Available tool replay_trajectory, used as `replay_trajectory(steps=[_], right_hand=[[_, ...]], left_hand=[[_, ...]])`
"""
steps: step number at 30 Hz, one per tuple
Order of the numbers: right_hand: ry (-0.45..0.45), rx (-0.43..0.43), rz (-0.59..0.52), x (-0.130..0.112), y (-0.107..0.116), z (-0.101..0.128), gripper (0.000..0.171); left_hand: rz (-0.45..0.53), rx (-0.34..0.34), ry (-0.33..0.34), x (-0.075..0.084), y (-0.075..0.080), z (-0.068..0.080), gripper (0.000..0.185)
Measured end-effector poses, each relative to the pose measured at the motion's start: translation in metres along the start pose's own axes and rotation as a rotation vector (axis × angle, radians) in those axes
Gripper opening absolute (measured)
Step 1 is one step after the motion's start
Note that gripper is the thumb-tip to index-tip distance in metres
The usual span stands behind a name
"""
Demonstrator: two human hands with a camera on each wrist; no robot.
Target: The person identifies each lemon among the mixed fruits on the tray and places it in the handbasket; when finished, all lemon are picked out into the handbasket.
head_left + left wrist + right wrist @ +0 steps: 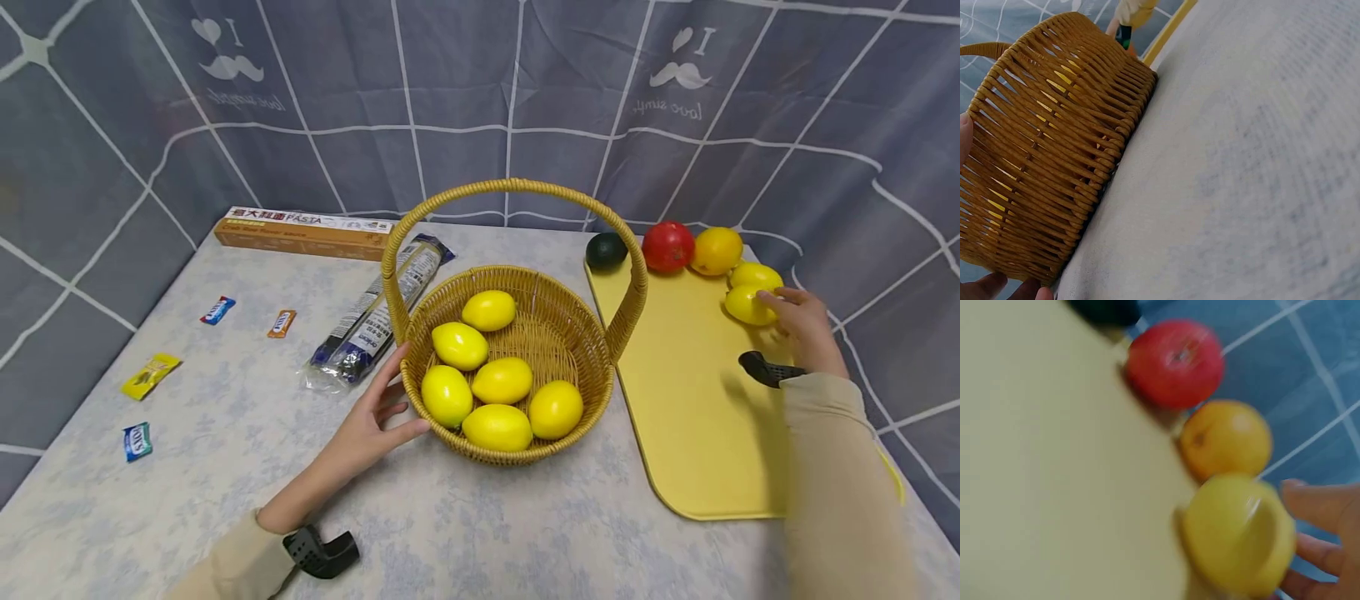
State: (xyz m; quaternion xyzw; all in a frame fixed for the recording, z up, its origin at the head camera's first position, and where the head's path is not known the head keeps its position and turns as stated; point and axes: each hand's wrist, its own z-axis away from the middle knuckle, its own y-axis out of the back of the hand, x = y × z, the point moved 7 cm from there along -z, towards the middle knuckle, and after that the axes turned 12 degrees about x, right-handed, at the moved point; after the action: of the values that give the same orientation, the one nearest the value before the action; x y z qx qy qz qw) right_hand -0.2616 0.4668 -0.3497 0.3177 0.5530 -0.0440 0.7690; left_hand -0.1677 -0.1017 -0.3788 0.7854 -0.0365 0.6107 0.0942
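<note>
A round wicker basket point(611, 367) with a tall arched handle stands mid-table, with several lemons point(502, 381) inside. My left hand point(375, 421) rests against its left outer side, fingers and thumb spread along the weave. In the left wrist view, fingertips point(985, 286) touch the basket's wall point(1054, 144). Over at the right, my right hand point(808, 329) has its fingertips on the end of a lemon point(750, 306) at the yellow board's far right. Another lemon point(756, 275) sits just behind it. The right wrist view shows thumb and fingers point(1319, 553) at a lemon's side point(1229, 531), blurred.
The yellow board point(697, 433) lies right of the basket. Along its back edge are an avocado point(606, 252), a red fruit point(667, 247) and an orange point(716, 251). Leftward lie a pasta box point(307, 237), dark plastic-wrapped packs point(382, 308) and several small wrapped sweets point(150, 375).
</note>
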Motion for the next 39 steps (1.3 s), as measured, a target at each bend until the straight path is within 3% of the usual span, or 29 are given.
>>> replay_trajectory(steps=[3,7,12,15,18,22,27,30,33,36,39], right_hand=[[0.048,0.007,0.146,0.009,-0.005,-0.005,0.086],[0.07,0.033,0.108,0.015,-0.011,-0.003,0.083],[0.104,-0.023,0.106,0.017,-0.02,0.013,0.075],[0.12,-0.096,-0.073,0.012,-0.024,0.031,0.05],[0.171,-0.195,-0.306,-0.008,-0.026,0.061,0.033],[0.341,-0.353,-0.506,-0.055,-0.026,0.113,0.032],[0.605,-0.558,-0.565,-0.107,-0.033,0.179,0.041],[0.722,-0.661,-0.51,-0.126,-0.055,0.214,0.046],[0.752,-0.764,-0.422,-0.133,-0.094,0.24,0.049],[0.66,-0.809,-0.309,-0.128,-0.143,0.246,0.048],[0.496,-0.725,-0.201,-0.116,-0.185,0.232,0.048]], left_hand=[[0.006,-0.005,0.004,0.0,-0.001,0.0,0.089],[0.005,-0.005,0.009,-0.001,-0.002,-0.001,0.089],[0.0,0.002,0.013,-0.001,-0.001,-0.001,0.089],[-0.001,-0.001,0.015,-0.002,-0.001,-0.001,0.089],[-0.003,0.001,0.011,-0.002,0.0,-0.001,0.089],[-0.006,0.007,0.001,-0.002,0.001,0.0,0.089],[-0.002,0.008,-0.004,0.0,0.002,0.0,0.089],[-0.001,0.006,-0.001,0.0,0.002,0.0,0.089],[-0.002,0.002,0.002,0.0,0.001,0.0,0.089],[0.001,0.0,0.003,0.0,0.001,0.0,0.089],[0.002,-0.002,0.007,0.0,0.0,0.0,0.089]])
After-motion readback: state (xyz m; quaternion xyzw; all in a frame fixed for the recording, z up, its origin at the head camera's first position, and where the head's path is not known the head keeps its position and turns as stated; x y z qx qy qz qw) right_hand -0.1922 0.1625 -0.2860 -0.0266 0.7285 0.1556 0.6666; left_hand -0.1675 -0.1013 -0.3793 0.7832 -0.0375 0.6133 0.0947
